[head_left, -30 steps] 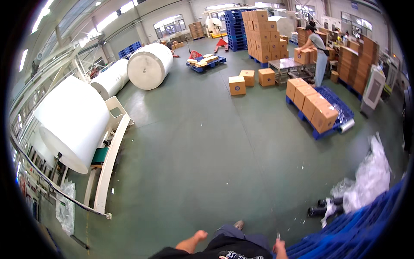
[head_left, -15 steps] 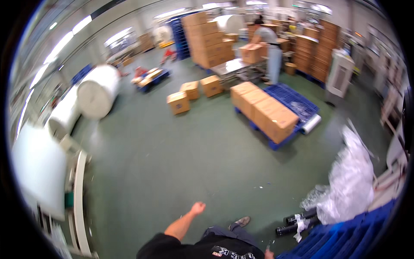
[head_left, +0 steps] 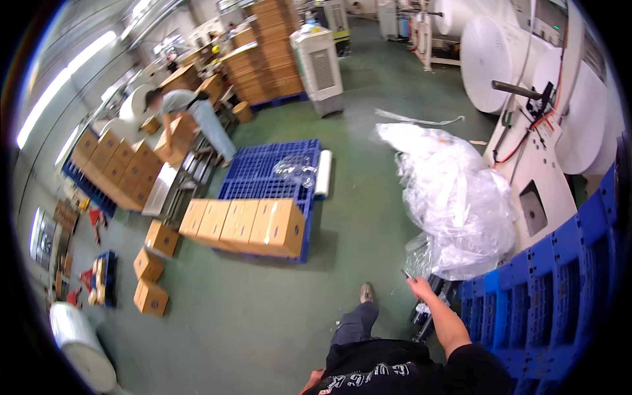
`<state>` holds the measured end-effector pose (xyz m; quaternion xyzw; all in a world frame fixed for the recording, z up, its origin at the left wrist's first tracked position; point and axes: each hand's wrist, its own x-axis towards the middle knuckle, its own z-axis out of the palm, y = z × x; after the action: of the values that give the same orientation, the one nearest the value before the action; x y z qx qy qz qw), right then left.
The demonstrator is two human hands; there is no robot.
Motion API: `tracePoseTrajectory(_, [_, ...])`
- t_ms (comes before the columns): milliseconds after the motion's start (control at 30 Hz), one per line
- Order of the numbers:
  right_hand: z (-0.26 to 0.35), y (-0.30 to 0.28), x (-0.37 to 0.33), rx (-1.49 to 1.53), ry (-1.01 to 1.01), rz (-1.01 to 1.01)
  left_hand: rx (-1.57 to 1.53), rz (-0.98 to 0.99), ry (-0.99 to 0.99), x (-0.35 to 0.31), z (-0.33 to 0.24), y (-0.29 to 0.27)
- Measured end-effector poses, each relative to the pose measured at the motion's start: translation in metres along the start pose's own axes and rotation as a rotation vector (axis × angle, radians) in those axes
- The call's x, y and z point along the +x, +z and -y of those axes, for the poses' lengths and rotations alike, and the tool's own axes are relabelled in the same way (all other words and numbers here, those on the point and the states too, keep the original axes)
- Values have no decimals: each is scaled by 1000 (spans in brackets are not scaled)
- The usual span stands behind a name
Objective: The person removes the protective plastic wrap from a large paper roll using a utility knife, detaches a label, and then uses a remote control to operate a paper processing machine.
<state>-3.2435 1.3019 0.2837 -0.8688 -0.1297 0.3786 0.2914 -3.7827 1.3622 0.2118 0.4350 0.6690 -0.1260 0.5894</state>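
My right hand [head_left: 419, 287] reaches forward beside a big heap of crumpled clear plastic film [head_left: 461, 204]. Its fingers are closed on a small thin object whose kind I cannot make out. Under that forearm lie black rolls [head_left: 424, 322] with whitish scraps on them. My left hand [head_left: 315, 378] hangs low at my side by the bottom edge, mostly hidden, so its fingers cannot be read. Ahead, a row of cardboard boxes [head_left: 243, 225] sits on a blue pallet [head_left: 263, 161], with loose clear film and a white film roll [head_left: 323, 173] at its right side.
Blue pallets [head_left: 546, 289] stand upright close on my right, beside a white machine frame [head_left: 540, 171] and large white rolls [head_left: 490, 62]. Loose boxes [head_left: 151, 297] lie left on the green floor. A person [head_left: 197, 118] handles a box at a metal table [head_left: 161, 187]. A tall white unit [head_left: 319, 69] stands beyond.
My view has swung right, toward the plastic heap, and one foot has stepped forward. My right arm now extends ahead; my left has dropped back to the lower edge. The co-worker bends over a box.
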Motion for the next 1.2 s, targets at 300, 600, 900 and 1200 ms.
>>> tracePoseTrajectory(300, [-118,14,84,288,509,-32,318,-53,386,168,-486,-69])
tracePoseTrajectory(600, [54,-23,216,384,776,-4,422,122,763,274,-870,-6])
tracePoseTrajectory(900, [366,-233,581,155,297,-18,28,231,294,338,-956,24])
tracePoseTrajectory(1200, [506,-333,834,235,186,-128,184,119,200,421,-1128,44])
